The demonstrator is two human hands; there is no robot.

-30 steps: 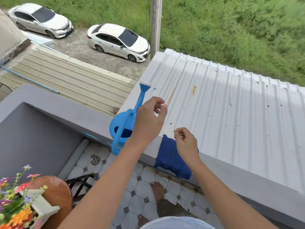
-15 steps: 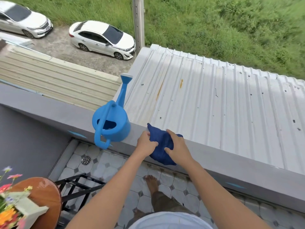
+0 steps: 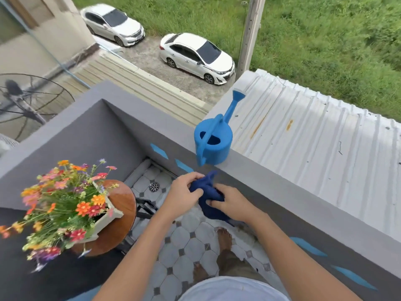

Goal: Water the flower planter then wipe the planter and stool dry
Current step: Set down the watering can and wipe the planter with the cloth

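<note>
- Both hands, left hand [image 3: 186, 191] and right hand [image 3: 230, 202], are closing around a dark blue cloth [image 3: 208, 197], bunching it, probably for wiping.
- Flower planter [image 3: 108, 216] is sitting on the wooden stool [image 3: 121, 213], left of the hands.
- Blue watering can [image 3: 213, 144] is resting on the ledge [image 3: 271, 181] just beyond them.

A pale wooden planter box [image 3: 108, 216] packed with orange, pink and purple flowers sits tilted on a round brown wooden stool [image 3: 121, 205]. A light-blue plastic watering can [image 3: 213, 144] stands upright on the grey ledge. A crumpled dark-blue cloth [image 3: 207, 192] is bunched between both hands.

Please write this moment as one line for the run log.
phase: wiping not yet begun | hands: left hand and right hand both hold blue cloth | watering can: on ledge
</note>
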